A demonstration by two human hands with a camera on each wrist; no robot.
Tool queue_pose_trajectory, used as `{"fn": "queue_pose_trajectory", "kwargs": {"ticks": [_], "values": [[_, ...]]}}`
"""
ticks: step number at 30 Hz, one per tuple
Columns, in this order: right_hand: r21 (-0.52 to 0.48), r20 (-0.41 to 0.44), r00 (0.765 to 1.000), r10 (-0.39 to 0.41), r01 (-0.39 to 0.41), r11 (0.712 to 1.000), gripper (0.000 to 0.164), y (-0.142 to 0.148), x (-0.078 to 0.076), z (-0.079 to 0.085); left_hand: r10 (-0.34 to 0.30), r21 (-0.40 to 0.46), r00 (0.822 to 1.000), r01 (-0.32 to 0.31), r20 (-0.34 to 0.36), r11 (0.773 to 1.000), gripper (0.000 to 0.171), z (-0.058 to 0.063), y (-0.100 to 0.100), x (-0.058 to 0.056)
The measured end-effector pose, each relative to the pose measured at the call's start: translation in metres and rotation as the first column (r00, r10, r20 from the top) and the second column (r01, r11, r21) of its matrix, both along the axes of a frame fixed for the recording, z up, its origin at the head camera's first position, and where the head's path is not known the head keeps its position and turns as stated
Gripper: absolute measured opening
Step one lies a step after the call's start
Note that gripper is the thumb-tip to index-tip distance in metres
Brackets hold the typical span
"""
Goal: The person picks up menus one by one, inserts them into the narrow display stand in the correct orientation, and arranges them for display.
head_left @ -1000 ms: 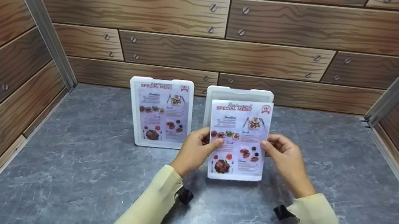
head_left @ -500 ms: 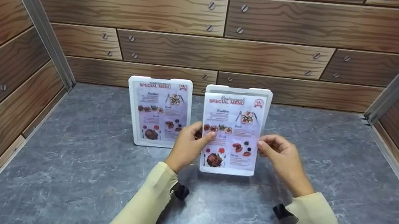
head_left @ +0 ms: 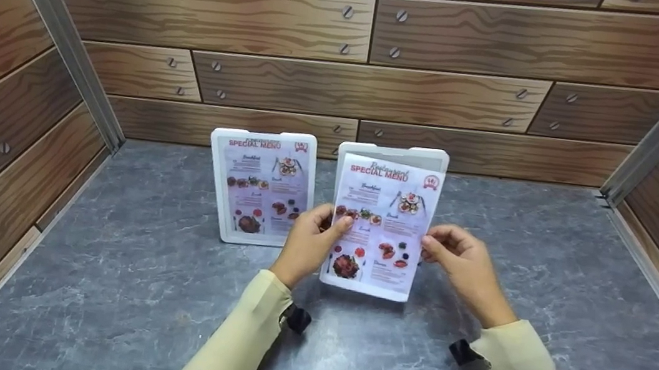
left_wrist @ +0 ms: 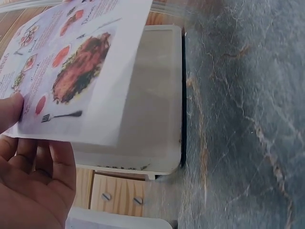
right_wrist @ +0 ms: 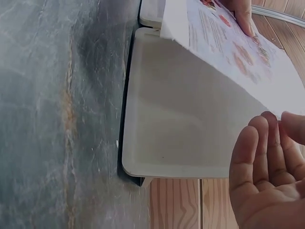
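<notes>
A printed paper menu sheet (head_left: pixel 384 229), headed "Special Menu", is held upright and slightly tilted between both hands. My left hand (head_left: pixel 313 239) pinches its left edge, thumb on the printed face and fingers behind. At the right edge my right hand (head_left: pixel 461 261) pinches the paper between thumb and fingertips. Behind the sheet stands a white-framed menu stand (head_left: pixel 396 152), mostly covered by it in the head view. In the right wrist view the bare panel of that stand (right_wrist: pixel 176 114) shows, with the sheet in front of it and apart from its lower part.
Left of the held sheet stands a second white-framed menu stand (head_left: pixel 260 189) with a matching menu in it. Both stand on a grey marbled tabletop (head_left: pixel 134 287). Wood-patterned panels (head_left: pixel 292 83) wall the back and sides, with grey metal posts at the corners.
The sheet has moved left with my left hand, then tilted so its top leans right and its bottom edge swings left. Both hands keep their pinch; the stands have stayed in place.
</notes>
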State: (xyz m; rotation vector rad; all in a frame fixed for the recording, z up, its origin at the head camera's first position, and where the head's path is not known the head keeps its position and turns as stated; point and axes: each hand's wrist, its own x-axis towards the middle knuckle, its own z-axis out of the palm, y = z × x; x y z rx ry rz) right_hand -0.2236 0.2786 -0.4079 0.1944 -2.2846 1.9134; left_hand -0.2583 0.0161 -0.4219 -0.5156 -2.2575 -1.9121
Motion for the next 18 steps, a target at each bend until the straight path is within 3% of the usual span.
{"fn": "queue_pose_trajectory", "kwargs": {"ticks": [8, 18], "values": [[-0.013, -0.049, 0.998, -0.042, 0.041, 0.999, 0.012, -0.0062, -0.0003, -0.0041, 0.008, 0.015, 1.0, -0.008, -0.004, 1.0, 0.018, 0.0034, -0.0011, 0.0018], [-0.063, -0.093, 0.989, -0.118, 0.112, 0.992, 0.015, -0.0041, 0.0004, -0.0043, -0.029, 0.03, 1.0, 0.029, -0.008, 0.999, 0.017, 0.003, -0.0045, 0.0011]]}}
